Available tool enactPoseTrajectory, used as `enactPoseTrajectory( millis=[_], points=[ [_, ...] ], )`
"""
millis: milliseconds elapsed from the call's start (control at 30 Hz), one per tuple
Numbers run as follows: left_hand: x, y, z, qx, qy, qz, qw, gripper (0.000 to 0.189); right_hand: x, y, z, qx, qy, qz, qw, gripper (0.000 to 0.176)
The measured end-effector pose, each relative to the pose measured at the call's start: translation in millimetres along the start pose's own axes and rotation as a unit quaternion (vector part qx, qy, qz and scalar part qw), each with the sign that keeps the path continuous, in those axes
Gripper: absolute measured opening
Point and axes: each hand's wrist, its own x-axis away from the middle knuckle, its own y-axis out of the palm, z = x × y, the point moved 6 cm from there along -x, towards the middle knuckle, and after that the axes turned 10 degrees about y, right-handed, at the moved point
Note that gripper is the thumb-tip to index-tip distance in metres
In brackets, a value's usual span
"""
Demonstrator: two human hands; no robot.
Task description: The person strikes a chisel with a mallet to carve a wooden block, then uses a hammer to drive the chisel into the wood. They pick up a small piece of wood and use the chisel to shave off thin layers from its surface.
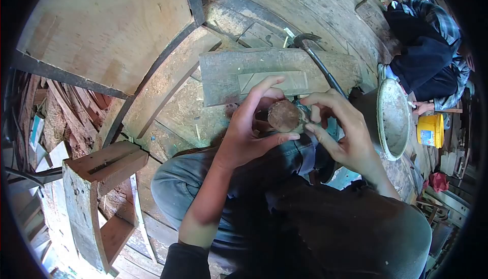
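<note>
A round, brown, worn-looking piece (283,116) is held above my lap; its exact kind cannot be made out. My left hand (244,134) curls round its left side, thumb below and fingers above. On the other side my right hand (345,134) has its thumb and fingers closed by the piece's right edge, at a small greyish part that the fingers partly hide. Beyond both hands a thick plank (218,78) lies on the floor with a smaller pale board (295,81) on it. A claw hammer (324,67) with a dark handle rests across the plank's right end.
A large bucket (399,121) with a pale, crusted inside stands at the right, near a yellow bucket (430,130). Another person (427,60) sits at upper right. A plywood-topped table (112,24) is at upper left, above a wooden frame (81,202) and scrap wood.
</note>
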Motion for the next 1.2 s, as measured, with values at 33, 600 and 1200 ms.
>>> enactPoseTrajectory(
  millis=[33, 600, 1200],
  points=[
    [0.1, 0.0, 0.1, 0.0, 0.0, 0.0, 1.0, 0.1, 0.3, 2.4, 1.5, 0.0, 0.0, 0.0, 1.0, 0.046],
    [1.2, 13.0, 4.1, -0.022, 0.121, 0.002, 0.992, 0.081, 6.1, 0.1, 5.3, -0.088, 0.017, 0.035, 0.995, 0.044],
    [2.9, 13.3, -33.5, 0.22, -0.071, 0.104, 0.967, 0.079, 5.7, -48.3, 18.3, -0.114, 0.01, 0.154, 0.981, 0.041]
  ],
)
